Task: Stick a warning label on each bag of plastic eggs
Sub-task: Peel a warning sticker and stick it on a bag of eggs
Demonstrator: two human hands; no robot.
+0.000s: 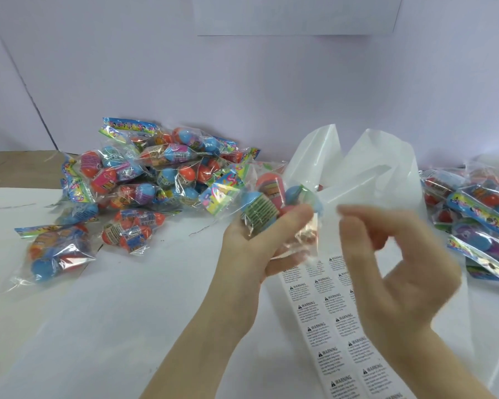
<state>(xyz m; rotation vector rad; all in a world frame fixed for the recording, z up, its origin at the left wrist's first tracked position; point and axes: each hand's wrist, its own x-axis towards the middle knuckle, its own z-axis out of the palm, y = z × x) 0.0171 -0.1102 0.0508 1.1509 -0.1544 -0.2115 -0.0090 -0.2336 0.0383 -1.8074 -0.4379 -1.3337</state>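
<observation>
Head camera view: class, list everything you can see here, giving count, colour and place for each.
Held egg bag: one, clear with blue and orange eggs, in the left hand.
Egg bag pile: many, multicoloured, table's left rear.
Second egg bag pile: several, multicoloured, right edge.
Warning label sheet: one, white with black print, table centre.
White plastic bag: one, behind the hands.
Table: white.
Left hand: grips the bag.
Right hand: fingers curled, blurred.

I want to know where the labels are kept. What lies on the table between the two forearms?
In the head view, a sheet of warning labels lies between the left hand, which holds a bag of eggs, and the right hand.
</observation>
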